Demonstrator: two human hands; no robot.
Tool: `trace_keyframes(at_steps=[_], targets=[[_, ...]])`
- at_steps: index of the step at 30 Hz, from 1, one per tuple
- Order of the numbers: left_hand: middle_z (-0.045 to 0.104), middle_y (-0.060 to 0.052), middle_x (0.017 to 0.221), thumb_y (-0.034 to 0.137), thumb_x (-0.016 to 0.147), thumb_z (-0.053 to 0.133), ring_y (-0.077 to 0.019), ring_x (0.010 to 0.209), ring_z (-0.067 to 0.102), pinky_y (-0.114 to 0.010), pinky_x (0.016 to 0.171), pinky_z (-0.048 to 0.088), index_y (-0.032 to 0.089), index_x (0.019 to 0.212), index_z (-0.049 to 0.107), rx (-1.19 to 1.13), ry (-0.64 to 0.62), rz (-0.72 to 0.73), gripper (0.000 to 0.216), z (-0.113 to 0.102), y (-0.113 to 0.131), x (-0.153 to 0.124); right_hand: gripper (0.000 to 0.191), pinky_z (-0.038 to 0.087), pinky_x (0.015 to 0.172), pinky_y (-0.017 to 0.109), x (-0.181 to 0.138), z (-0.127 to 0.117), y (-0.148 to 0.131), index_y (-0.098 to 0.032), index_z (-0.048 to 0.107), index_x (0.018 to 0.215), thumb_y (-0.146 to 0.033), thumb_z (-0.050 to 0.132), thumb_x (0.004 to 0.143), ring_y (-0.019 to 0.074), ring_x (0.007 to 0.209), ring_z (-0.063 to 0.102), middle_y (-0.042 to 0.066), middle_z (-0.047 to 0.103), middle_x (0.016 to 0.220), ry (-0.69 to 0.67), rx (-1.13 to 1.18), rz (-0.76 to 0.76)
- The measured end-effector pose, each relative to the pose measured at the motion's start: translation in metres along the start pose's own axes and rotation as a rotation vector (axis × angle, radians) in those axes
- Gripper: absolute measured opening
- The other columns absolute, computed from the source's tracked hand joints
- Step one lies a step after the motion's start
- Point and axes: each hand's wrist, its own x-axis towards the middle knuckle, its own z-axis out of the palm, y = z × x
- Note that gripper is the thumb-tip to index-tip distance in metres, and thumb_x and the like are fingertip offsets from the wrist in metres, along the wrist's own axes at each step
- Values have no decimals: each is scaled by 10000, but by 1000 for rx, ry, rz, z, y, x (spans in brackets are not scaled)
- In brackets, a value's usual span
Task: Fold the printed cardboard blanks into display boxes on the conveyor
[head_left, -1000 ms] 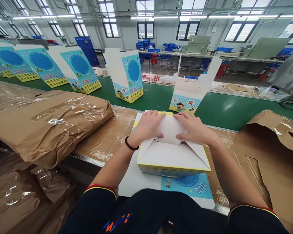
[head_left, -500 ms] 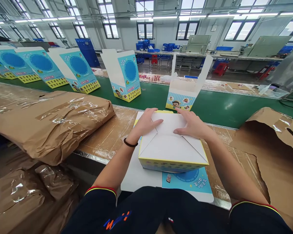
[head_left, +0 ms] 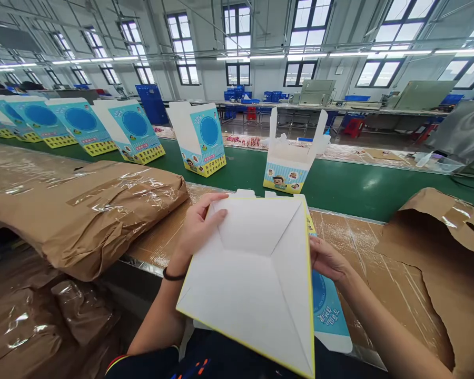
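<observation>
A cardboard box [head_left: 248, 273] is tilted up in front of my chest, its white folded bottom turned toward me and edged in yellow. My left hand [head_left: 201, 221] grips its upper left edge, thumb lying on the white panel. On the right side my right hand [head_left: 327, 258] holds the box wall, its fingertips partly hidden behind it. Beneath lies a flat blue-and-white printed carton sheet [head_left: 332, 316], mostly covered by the box.
Beyond the workbench [head_left: 351, 237] runs a green conveyor belt [head_left: 351, 187]. On it stand an open box [head_left: 286, 176], another printed box [head_left: 203, 139] and several more leftward. A brown paper bundle [head_left: 102, 205] lies left, torn brown paper [head_left: 438, 252] right.
The box has been lifted and tipped, so its bottom now faces me. My left hand has shifted to its left edge, my right hand down to its right side.
</observation>
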Motion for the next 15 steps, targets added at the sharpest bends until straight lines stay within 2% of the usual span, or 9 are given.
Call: trace_keyframes(at_steps=[2, 4, 6, 8, 10, 12, 13, 15], targets=[[715, -95, 1193, 485, 817, 751, -269, 1129, 659, -382, 1020, 530, 193, 1111, 738, -122, 58, 14, 415, 2, 2, -4, 516, 604, 753, 239, -8, 18, -16, -230, 766, 945, -515, 1039, 613, 183, 765, 704, 28, 739, 876, 31, 0, -76], [718, -101, 1185, 519, 818, 763, -262, 1146, 658, -378, 1035, 528, 197, 1121, 737, -262, 166, 46, 443, 6, -5, -2, 514, 613, 701, 267, -18, 32, -43, -263, 761, 941, -497, 1050, 586, 189, 702, 695, 13, 739, 870, 107, -58, -191], [710, -108, 1211, 595, 835, 721, -254, 1180, 652, -381, 1056, 521, 202, 1171, 718, -375, 286, 44, 517, 12, -24, 4, 498, 610, 650, 283, -31, 38, -76, -297, 754, 941, -475, 1053, 585, 191, 667, 686, 0, 740, 877, 198, -166, -327], [695, -120, 1257, 647, 849, 664, -260, 1220, 639, -398, 1081, 508, 196, 1223, 691, -336, 334, -33, 586, 16, -53, 11, 477, 613, 647, 298, -45, 35, -110, -299, 746, 909, -476, 1053, 590, 200, 684, 689, 1, 739, 867, 270, -327, -460], [676, -146, 1301, 618, 853, 644, -291, 1274, 608, -444, 1126, 476, 172, 1243, 674, -96, 297, -147, 593, 19, -85, 14, 500, 622, 669, 330, -53, 23, -140, -272, 737, 888, -526, 1043, 585, 228, 725, 697, 20, 733, 842, 329, -514, -553], [638, -187, 1362, 535, 853, 641, -339, 1347, 550, -506, 1174, 423, 141, 1286, 649, 249, 196, -248, 585, 24, -114, 11, 483, 618, 689, 352, -49, 3, -164, -235, 730, 900, -541, 1000, 642, 262, 776, 702, 41, 727, 834, 377, -706, -543], [610, -208, 1400, 491, 861, 630, -361, 1381, 516, -540, 1190, 396, 127, 1320, 627, 420, 133, -298, 587, 28, -125, 8, 400, 609, 708, 349, -42, -9, -173, -215, 729, 923, -486, 950, 729, 267, 800, 702, 48, 727, 842, 422, -832, -490], [544, -243, 1476, 426, 891, 596, -391, 1436, 457, -597, 1207, 345, 104, 1395, 572, 715, 1, -370, 599, 36, -141, -2, 151, 572, 762, 320, -24, -33, -188, -193, 734, 1027, -285, 773, 912, 247, 846, 698, 49, 737, 905, 557, -1237, -280]])
